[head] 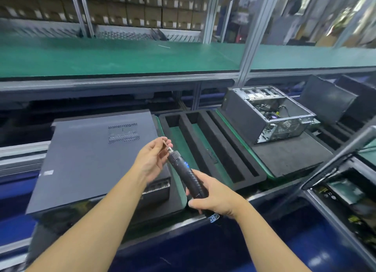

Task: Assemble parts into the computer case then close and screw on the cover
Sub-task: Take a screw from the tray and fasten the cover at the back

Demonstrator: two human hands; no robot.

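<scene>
Right hand (pixel 215 198) around ribbed black screwdriver (pixel 184 170)

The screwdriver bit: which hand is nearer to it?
Left. The left hand pinches the bit at the tip of the screwdriver. The right hand grips the handle at the other end, away from the bit.

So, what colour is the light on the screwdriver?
Blue: the light glows on the black screwdriver, best seen in the head view.

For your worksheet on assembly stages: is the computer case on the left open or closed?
Closed: a flat cover lies over the whole case.
</scene>
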